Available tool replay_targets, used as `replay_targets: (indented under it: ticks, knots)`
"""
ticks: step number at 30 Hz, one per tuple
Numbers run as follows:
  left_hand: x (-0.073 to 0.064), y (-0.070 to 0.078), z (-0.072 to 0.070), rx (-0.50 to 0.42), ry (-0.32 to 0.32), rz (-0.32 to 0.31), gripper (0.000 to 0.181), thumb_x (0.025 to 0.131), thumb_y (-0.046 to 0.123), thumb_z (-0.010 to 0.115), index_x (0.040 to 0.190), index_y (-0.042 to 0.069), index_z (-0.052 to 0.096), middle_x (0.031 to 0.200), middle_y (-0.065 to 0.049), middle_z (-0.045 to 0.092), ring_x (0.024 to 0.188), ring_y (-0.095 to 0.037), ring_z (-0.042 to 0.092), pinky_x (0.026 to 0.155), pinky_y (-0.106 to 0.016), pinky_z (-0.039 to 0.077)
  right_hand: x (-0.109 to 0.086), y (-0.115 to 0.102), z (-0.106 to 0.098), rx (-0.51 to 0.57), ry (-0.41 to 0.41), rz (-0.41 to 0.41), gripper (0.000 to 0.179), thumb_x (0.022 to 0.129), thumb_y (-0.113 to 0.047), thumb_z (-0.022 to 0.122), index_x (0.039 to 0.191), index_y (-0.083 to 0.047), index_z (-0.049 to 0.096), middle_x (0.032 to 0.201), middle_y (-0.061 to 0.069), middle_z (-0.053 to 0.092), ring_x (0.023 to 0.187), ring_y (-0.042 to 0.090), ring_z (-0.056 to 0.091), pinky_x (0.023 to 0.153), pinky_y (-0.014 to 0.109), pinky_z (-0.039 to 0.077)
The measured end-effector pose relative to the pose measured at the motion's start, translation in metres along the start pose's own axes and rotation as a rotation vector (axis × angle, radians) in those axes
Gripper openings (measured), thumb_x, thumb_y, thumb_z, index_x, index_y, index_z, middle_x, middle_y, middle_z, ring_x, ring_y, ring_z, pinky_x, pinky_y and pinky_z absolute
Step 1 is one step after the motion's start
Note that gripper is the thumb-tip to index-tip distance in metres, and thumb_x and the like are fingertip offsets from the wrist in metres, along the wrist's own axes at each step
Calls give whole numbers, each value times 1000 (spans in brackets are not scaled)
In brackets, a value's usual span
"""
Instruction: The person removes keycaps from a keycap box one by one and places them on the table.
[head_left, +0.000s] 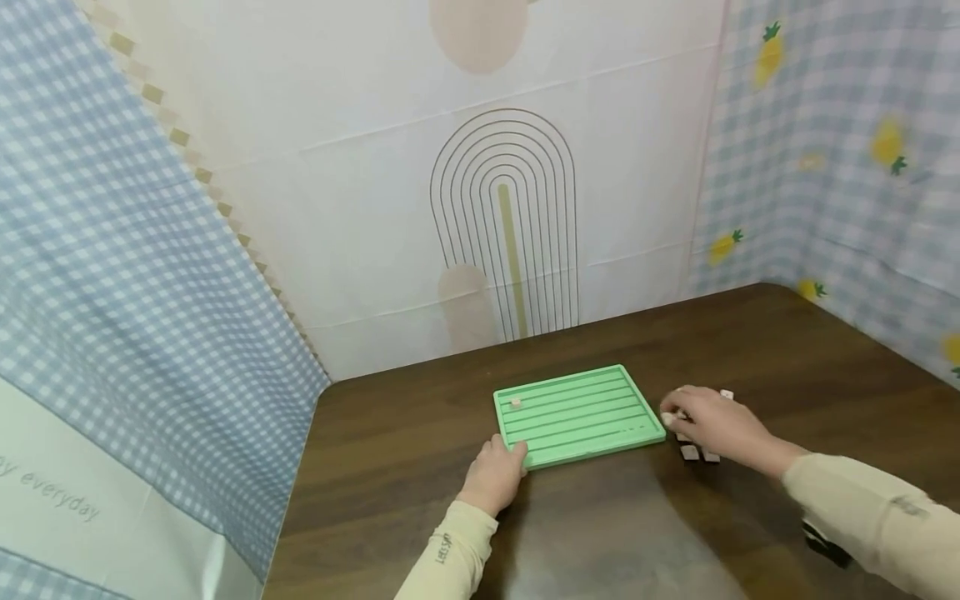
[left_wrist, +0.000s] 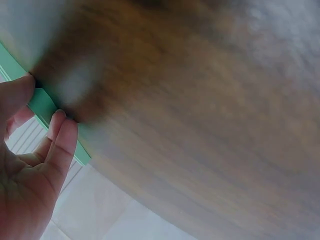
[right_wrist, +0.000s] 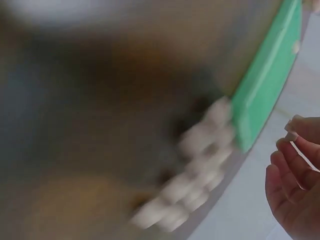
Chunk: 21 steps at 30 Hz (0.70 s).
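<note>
A green ridged tray [head_left: 592, 457] lies on the table, with one small pale cube [head_left: 515, 403] near its far left corner. My left hand [head_left: 491, 477] grips the tray's near left corner; in the left wrist view, its thumb and fingertips [left_wrist: 67, 131] are at the green edge. To the right of the tray, my right hand [head_left: 716, 427] pinches a small whitish cube [right_wrist: 290, 133] between thumb and fingertip. Below that hand sit several similar pale cubes [head_left: 690, 453], partly hidden by it in the head view and blurred in the right wrist view.
The dark brown wooden table [head_left: 390, 467] extends around the tray. A black object [head_left: 825, 543] lies partly hidden under the right sleeve. Patterned cloths [head_left: 360, 208] hang behind the table and along both sides.
</note>
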<state>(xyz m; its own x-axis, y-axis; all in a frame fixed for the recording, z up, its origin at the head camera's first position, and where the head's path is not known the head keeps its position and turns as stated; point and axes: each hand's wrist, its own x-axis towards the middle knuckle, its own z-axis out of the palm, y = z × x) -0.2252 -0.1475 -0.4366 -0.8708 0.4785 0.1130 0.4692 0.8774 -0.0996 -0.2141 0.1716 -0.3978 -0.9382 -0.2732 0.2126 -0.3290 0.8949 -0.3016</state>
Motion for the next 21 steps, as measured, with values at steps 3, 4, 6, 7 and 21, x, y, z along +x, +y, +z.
replay_targets:
  ticks: [3, 4, 6, 7, 21]
  knots:
    - [0, 0, -1, -1, -7, 0, 20, 88, 27, 61, 96, 13, 48, 86, -13, 50, 76, -24, 54, 53, -29, 46, -22, 20, -2, -25, 6, 55, 14, 83, -15, 66, 96, -10, 66, 94, 4, 63, 80, 21, 61, 58, 32, 45]
    - [0, 0, -1, -1, -5, 2, 20, 88, 27, 61, 96, 13, 49, 86, -13, 50, 76, -25, 54, 53, -29, 46, -28, 25, -3, -30, 8, 67, 14, 82, -15, 66, 95, -10, 66, 92, 4, 63, 80, 21, 61, 58, 33, 46]
    - [0, 0, -2, 4, 1, 6, 20, 88, 27, 61, 96, 13, 49, 85, -13, 50, 75, -24, 54, 53, -29, 46, -39, 34, -2, -44, 7, 84, 14, 81, -15, 67, 94, -10, 66, 91, 4, 64, 80, 22, 61, 59, 35, 47]
    - [0, -1, -3, 5, 11, 7, 21, 88, 27, 62, 96, 13, 49, 85, -13, 50, 74, -24, 53, 52, -29, 46, -43, 36, 0, -53, 8, 89, 14, 81, -15, 68, 94, -10, 66, 90, 3, 64, 80, 22, 61, 60, 35, 47]
    - [-1, 0, -8, -14, 32, 11, 22, 86, 24, 64, 92, 12, 47, 84, -14, 50, 72, -25, 53, 52, -30, 46, -55, 52, 15, -160, -7, 68, 11, 77, -12, 71, 87, -14, 66, 84, -1, 63, 73, 19, 59, 58, 36, 48]
